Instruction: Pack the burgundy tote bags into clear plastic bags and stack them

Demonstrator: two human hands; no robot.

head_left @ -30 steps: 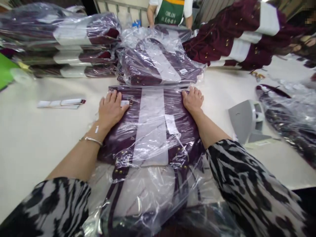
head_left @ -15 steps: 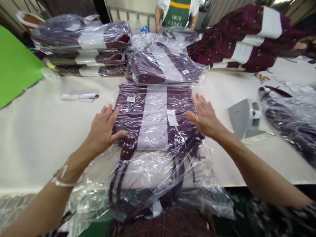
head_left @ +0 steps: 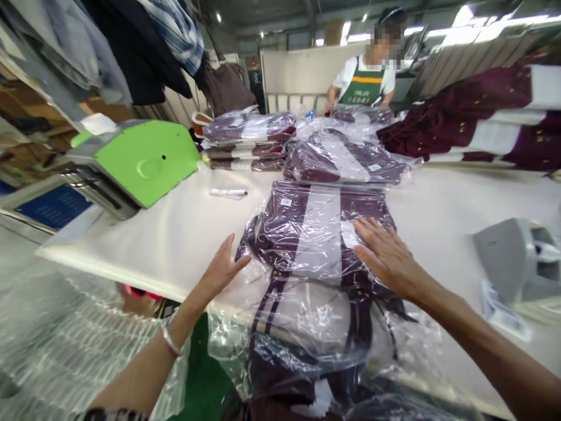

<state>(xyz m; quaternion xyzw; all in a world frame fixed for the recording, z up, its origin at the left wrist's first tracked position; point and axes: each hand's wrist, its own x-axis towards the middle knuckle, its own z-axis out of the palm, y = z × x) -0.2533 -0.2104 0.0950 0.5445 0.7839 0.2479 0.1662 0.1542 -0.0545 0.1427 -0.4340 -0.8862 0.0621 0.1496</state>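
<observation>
A dark maroon handbag (head_left: 284, 228) lies flat on the table inside a clear plastic bag (head_left: 307, 304). A white paper band (head_left: 319, 234) runs down its middle, and its long straps trail over the near edge under the plastic. My right hand (head_left: 385, 251) rests with fingers stretched out on the handbag's right side, beside a white tag (head_left: 350, 234). Just off the left side, my left hand (head_left: 225, 266) is open, thumb and fingers apart, close to the plastic; whether it touches is unclear.
Bagged maroon handbags (head_left: 346, 155) are piled behind, with another stack (head_left: 248, 134) to the left. Unwrapped maroon bags (head_left: 460, 128) heap at the right. A grey tape dispenser (head_left: 504, 257), a green-sided machine (head_left: 149, 158) and a folded white strip (head_left: 228, 193) are around. A co-worker in a green apron (head_left: 362, 88) stands opposite.
The view has swung up and left. My left hand has come off the handbag's left side and moved outward; my right hand lies farther in over the handbag.
</observation>
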